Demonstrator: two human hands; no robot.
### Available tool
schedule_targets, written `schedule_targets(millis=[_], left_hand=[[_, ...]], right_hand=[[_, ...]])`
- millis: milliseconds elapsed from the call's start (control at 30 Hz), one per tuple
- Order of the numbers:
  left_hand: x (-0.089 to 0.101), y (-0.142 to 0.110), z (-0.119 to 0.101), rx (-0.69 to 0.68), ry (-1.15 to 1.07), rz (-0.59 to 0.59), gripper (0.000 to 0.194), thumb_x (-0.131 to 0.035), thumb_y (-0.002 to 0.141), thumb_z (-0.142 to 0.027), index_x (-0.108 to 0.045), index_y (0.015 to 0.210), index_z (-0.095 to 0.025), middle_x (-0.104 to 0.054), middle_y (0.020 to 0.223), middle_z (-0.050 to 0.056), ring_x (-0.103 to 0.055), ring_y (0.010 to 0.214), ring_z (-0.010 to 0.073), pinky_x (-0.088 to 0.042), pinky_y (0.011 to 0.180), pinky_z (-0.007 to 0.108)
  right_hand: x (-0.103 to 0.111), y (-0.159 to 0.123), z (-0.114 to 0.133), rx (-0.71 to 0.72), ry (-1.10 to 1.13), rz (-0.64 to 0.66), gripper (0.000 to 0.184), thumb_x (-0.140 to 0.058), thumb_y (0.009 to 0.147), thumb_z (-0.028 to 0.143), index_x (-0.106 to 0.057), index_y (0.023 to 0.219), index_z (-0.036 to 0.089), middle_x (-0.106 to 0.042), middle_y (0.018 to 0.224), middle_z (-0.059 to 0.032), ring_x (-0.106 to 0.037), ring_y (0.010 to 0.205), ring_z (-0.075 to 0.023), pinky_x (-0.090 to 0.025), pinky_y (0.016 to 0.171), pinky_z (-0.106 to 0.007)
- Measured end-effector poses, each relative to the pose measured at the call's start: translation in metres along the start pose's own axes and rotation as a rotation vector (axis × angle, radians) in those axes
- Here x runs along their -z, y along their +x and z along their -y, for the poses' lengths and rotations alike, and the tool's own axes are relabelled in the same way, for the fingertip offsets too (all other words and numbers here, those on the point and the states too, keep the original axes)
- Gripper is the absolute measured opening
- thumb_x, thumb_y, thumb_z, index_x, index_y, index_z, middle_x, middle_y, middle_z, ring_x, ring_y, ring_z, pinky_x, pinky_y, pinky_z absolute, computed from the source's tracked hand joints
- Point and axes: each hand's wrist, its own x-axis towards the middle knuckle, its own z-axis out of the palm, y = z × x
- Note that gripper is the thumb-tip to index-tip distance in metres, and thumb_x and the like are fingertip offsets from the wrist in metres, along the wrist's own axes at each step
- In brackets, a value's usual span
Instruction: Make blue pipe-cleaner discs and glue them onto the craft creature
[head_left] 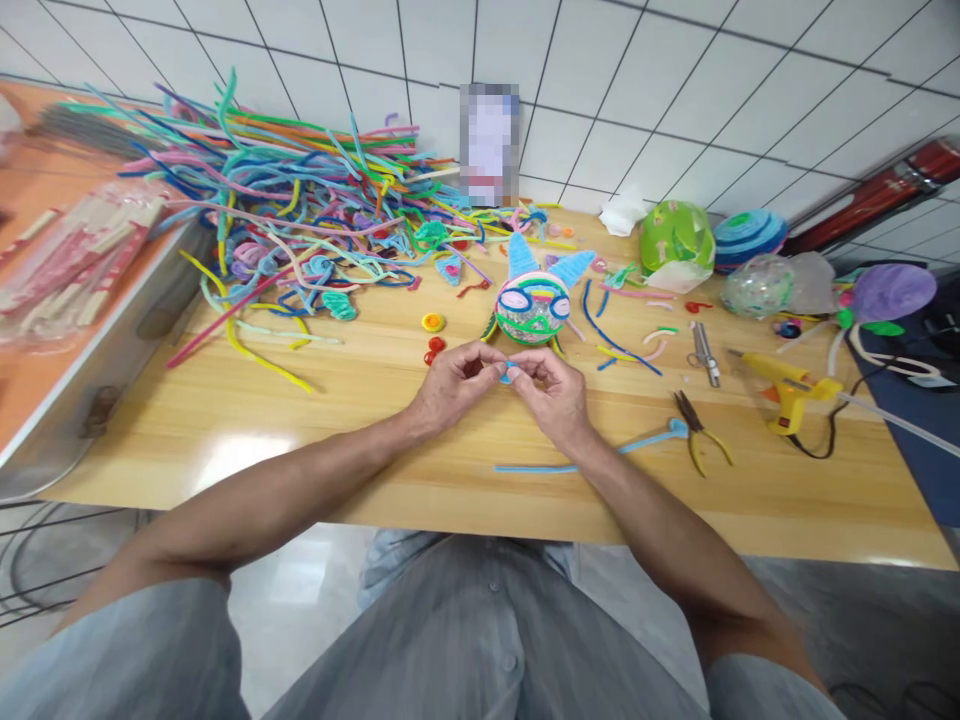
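"What do the hands do?"
"Left hand (466, 382) and right hand (549, 388) pinch a small blue piece (509, 372) between fingertips, mid-frame; just above sits the blue-eared ball figure (533, 305)."
"And around them?"
"Pliers (700, 432) lie right of centre; the yellow glue gun (793, 392) lies farther right; pipe cleaners (300, 190) heap upper left."

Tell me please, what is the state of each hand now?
Left hand: closed, pinching small light-blue piece.
Right hand: closed, pinching the same piece.
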Motion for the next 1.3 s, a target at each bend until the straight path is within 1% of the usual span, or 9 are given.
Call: schedule_targets(millis=[167, 300, 433, 633, 800, 967, 1067, 1200, 1300], left_hand=[[-0.001, -0.001, -0.003, 0.002, -0.021, -0.001, 0.03, -0.076, 0.09, -0.045, -0.073, 0.097, -0.016, -0.07, 0.084, 0.002, -0.057, 0.07, 0.0118, -0.045, 0.067, 0.025], [0.001, 0.0, 0.0, 0.012, -0.046, 0.008, 0.031, -0.078, 0.088, -0.046, -0.073, 0.091, -0.016, -0.07, 0.081, 0.002, -0.059, 0.072, 0.0125, -0.047, 0.07, 0.025], [0.002, 0.003, 0.003, 0.068, -0.096, 0.007, 0.034, -0.083, 0.083, -0.048, -0.074, 0.087, -0.016, -0.072, 0.081, 0.002, -0.062, 0.072, 0.0127, -0.049, 0.072, 0.026], [0.005, 0.008, 0.0, 0.116, -0.117, 0.029, 0.038, -0.084, 0.079, -0.052, -0.074, 0.084, -0.016, -0.071, 0.075, 0.001, -0.057, 0.065, 0.011, -0.047, 0.065, 0.025], [0.008, 0.012, -0.002, 0.162, -0.062, 0.043, 0.037, -0.085, 0.076, -0.051, -0.077, 0.083, -0.016, -0.068, 0.068, 0.0, -0.05, 0.058, 0.0091, -0.041, 0.057, 0.023], [0.01, 0.014, -0.001, 0.223, -0.045, 0.1, 0.039, -0.083, 0.076, -0.053, -0.077, 0.084, -0.015, -0.065, 0.063, 0.0, -0.05, 0.055, 0.0096, -0.04, 0.054, 0.023], [0.011, 0.015, -0.001, 0.214, -0.05, 0.132, 0.04, -0.082, 0.077, -0.054, -0.074, 0.082, -0.015, -0.062, 0.062, -0.001, -0.049, 0.054, 0.0092, -0.038, 0.052, 0.022], [0.011, 0.015, -0.002, 0.178, -0.038, 0.131, 0.04, -0.081, 0.079, -0.055, -0.072, 0.081, -0.015, -0.059, 0.063, -0.002, -0.047, 0.055, 0.009, -0.037, 0.053, 0.023], [0.011, 0.015, -0.002, 0.143, -0.02, 0.131, 0.04, -0.08, 0.08, -0.055, -0.072, 0.081, -0.015, -0.06, 0.064, -0.002, -0.047, 0.059, 0.0097, -0.039, 0.057, 0.024]], right_hand=[[0.0, -0.001, 0.002, -0.015, -0.001, -0.015, 0.011, -0.07, 0.094, 0.033, -0.072, 0.097, 0.023, -0.078, 0.088, -0.0025, -0.071, 0.076, -0.0162, -0.059, 0.074, -0.031], [-0.001, 0.0, 0.003, -0.009, -0.02, -0.013, 0.011, -0.07, 0.094, 0.034, -0.072, 0.097, 0.023, -0.078, 0.087, -0.0022, -0.071, 0.076, -0.016, -0.059, 0.073, -0.03], [0.0, 0.002, 0.004, 0.029, -0.078, -0.001, 0.012, -0.071, 0.094, 0.034, -0.072, 0.097, 0.023, -0.078, 0.088, -0.0025, -0.071, 0.077, -0.0164, -0.059, 0.075, -0.031], [0.004, 0.004, 0.004, 0.099, -0.151, 0.005, 0.012, -0.07, 0.093, 0.029, -0.072, 0.103, 0.023, -0.079, 0.091, -0.0022, -0.072, 0.08, -0.0164, -0.059, 0.077, -0.03], [0.005, 0.005, 0.005, 0.092, -0.187, 0.003, 0.012, -0.069, 0.094, 0.034, -0.072, 0.099, 0.024, -0.079, 0.09, -0.0025, -0.072, 0.079, -0.0175, -0.059, 0.077, -0.032], [0.005, 0.005, 0.005, 0.096, -0.203, 0.0, 0.01, -0.068, 0.094, 0.032, -0.072, 0.097, 0.024, -0.079, 0.088, -0.0022, -0.07, 0.077, -0.0175, -0.059, 0.076, -0.033], [0.004, 0.006, 0.004, 0.112, -0.209, 0.013, 0.009, -0.068, 0.094, 0.031, -0.073, 0.097, 0.024, -0.079, 0.087, -0.0018, -0.07, 0.076, -0.0171, -0.059, 0.076, -0.032], [0.004, 0.006, 0.001, 0.158, -0.226, 0.013, 0.012, -0.068, 0.095, 0.033, -0.073, 0.101, 0.024, -0.078, 0.09, -0.0026, -0.071, 0.079, -0.0176, -0.059, 0.077, -0.032], [0.005, 0.007, -0.001, 0.181, -0.235, 0.009, 0.015, -0.069, 0.095, 0.035, -0.072, 0.105, 0.024, -0.079, 0.093, -0.0033, -0.073, 0.082, -0.0183, -0.06, 0.078, -0.033]])
